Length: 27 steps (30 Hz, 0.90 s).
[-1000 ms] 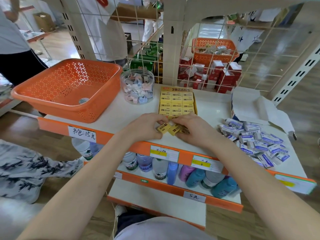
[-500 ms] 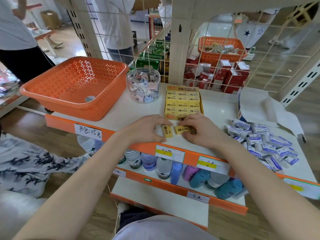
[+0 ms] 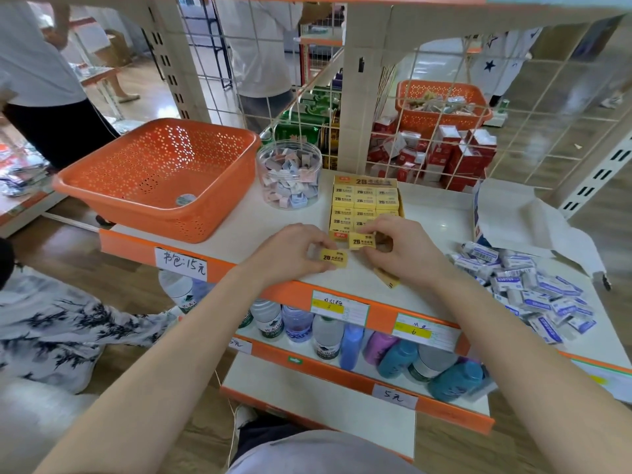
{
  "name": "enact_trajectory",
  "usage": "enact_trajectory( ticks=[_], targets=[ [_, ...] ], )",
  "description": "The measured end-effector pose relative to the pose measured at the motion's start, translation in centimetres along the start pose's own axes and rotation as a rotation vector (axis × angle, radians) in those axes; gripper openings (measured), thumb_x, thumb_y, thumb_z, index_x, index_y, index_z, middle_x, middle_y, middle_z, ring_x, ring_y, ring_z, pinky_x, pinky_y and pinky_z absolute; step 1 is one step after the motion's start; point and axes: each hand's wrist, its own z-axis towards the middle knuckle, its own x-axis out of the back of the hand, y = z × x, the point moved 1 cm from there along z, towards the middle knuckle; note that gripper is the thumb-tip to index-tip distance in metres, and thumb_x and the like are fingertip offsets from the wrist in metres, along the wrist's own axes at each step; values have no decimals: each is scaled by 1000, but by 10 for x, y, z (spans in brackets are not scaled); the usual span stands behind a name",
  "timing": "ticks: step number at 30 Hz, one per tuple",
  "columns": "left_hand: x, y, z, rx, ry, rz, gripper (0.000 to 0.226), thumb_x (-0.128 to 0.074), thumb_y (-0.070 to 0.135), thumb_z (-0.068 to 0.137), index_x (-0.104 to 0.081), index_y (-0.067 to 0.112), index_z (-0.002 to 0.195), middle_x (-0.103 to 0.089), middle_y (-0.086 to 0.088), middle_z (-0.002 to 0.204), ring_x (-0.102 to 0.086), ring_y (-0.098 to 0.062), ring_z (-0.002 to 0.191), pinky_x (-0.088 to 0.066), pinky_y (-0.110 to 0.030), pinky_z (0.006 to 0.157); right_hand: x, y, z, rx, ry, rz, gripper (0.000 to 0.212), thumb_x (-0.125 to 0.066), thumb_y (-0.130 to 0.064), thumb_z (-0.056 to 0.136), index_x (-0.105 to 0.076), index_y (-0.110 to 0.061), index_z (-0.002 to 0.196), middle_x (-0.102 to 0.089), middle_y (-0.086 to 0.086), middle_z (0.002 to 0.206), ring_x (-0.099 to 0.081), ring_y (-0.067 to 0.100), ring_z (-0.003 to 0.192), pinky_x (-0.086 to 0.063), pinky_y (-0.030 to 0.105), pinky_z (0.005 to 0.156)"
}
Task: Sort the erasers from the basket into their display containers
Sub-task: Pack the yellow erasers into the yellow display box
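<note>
My left hand (image 3: 290,253) pinches one yellow 2B eraser (image 3: 333,257) just above the shelf's front edge. My right hand (image 3: 403,251) pinches a second yellow 2B eraser (image 3: 361,241) right in front of the yellow display box (image 3: 365,204), which is packed with rows of the same erasers. Another yellow eraser (image 3: 388,279) lies on the shelf under my right wrist. The orange basket (image 3: 157,176) at the left holds only a round sticker. A clear round tub (image 3: 290,174) of small pastel erasers stands behind the basket's right corner.
A heap of blue-and-white wrapped erasers (image 3: 526,285) lies at the right beside an opened white box (image 3: 513,213). A wire grid backs the white shelf (image 3: 239,237). Bottles stand on the lower shelf. People stand beyond the grid and at the left.
Both hands lifted and drew slightly apart, each carrying its own yellow eraser; the right hand's eraser moved up toward the display box. The camera moved closer.
</note>
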Motion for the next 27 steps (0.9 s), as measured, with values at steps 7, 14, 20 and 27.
enact_trajectory(
  ticks=[7, 14, 20, 27],
  targets=[
    [20, 9, 26, 47, 223, -1, 35, -68, 32, 85, -64, 24, 118, -56, 11, 104, -45, -6, 92, -37, -25, 80, 23, 16, 22, -152, 65, -77, 34, -62, -21, 88, -61, -16, 121, -56, 0, 120, -49, 8, 94, -36, 17, 81],
    [2, 10, 64, 126, 169, 64, 36, -68, 34, 85, -63, 28, 121, -60, 3, 122, -51, -18, 114, -46, -36, 93, 15, 26, 32, -233, -20, -210, 34, -58, -21, 90, -59, -13, 123, -50, 7, 128, -51, 21, 113, -39, 27, 92],
    [-4, 3, 72, 185, 245, 121, 31, -65, 30, 88, -64, 28, 119, -57, 5, 124, -49, -18, 116, -45, -37, 94, 7, 26, 39, -249, -15, -246, 34, -58, -25, 91, -60, -19, 125, -49, 7, 127, -49, 22, 114, -39, 31, 94],
    [-5, 3, 72, 235, 309, 80, 35, -68, 31, 85, -64, 26, 119, -59, 5, 123, -50, -16, 114, -43, -32, 90, -1, 19, 53, -277, 47, -270, 29, -56, -35, 92, -63, -31, 120, -55, 4, 121, -55, 21, 108, -48, 35, 85]
  ],
)
